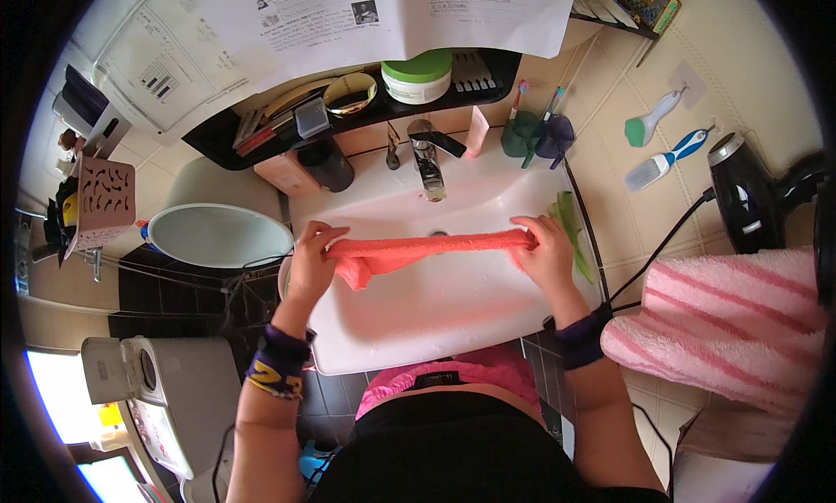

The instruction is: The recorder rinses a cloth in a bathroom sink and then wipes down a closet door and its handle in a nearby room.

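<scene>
A coral-pink cloth [428,245] is stretched between my two hands above the white washbasin [418,320]. My left hand [317,258] pinches its left end, where a loose fold hangs down. The right end is gathered in the fingers of my right hand [545,251]. Behind the cloth stands the chrome faucet [428,160], and the drain [439,234] shows just past the cloth's upper edge. Green leaf-like pieces [571,235] lie on the basin's right rim, close to my right hand.
Over the basin, a black shelf [274,127] holds a green-lidded tub [417,78]. Two cups [522,134] with toothbrushes stand at the back right. A hair dryer [741,196] and a striped towel [725,320] hang on the right. Left are a white bucket [219,232] and a washing machine [189,398].
</scene>
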Tool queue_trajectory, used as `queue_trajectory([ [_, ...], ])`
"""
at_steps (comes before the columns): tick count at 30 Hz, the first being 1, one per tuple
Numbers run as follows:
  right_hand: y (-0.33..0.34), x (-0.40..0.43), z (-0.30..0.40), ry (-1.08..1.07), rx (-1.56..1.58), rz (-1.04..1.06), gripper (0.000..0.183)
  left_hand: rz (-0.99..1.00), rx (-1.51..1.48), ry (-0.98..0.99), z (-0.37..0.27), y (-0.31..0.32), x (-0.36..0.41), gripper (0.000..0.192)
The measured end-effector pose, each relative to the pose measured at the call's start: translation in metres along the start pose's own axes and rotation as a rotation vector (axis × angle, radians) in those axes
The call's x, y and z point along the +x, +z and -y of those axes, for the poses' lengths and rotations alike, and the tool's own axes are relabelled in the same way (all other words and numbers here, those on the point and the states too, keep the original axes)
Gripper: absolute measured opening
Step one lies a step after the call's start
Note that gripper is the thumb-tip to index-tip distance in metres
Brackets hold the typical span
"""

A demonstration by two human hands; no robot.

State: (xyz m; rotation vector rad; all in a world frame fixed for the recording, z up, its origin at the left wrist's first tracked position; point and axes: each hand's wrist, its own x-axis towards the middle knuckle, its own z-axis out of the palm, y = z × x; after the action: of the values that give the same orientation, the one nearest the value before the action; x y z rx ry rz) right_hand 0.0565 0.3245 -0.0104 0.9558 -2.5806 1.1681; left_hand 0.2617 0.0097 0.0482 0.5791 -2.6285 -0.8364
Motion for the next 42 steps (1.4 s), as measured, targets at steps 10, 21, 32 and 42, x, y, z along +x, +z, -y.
queue_trajectory([
  [10, 0.091, -0.015, -0.067, 0.297, 0.036, 0.181, 0.03, 0.194, 0.234, -0.173, 0.034, 0.119, -0.011, 0.043],
  [21, 0.147, -0.037, -0.115, 0.289, 0.124, 0.256, 0.024, 0.291, 0.248, -0.194, 0.081, 0.166, -0.011, 0.034],
  [32, 0.132, -0.003, -0.09, 0.121, 0.105, 0.275, 0.03, 0.231, 0.203, -0.139, 0.102, 0.187, -0.025, 0.024],
  [42, 0.078, 0.027, -0.065, 0.215, 0.226, 0.144, 0.025, -0.069, -0.061, -0.082, 0.012, 0.145, 0.008, 0.03],
])
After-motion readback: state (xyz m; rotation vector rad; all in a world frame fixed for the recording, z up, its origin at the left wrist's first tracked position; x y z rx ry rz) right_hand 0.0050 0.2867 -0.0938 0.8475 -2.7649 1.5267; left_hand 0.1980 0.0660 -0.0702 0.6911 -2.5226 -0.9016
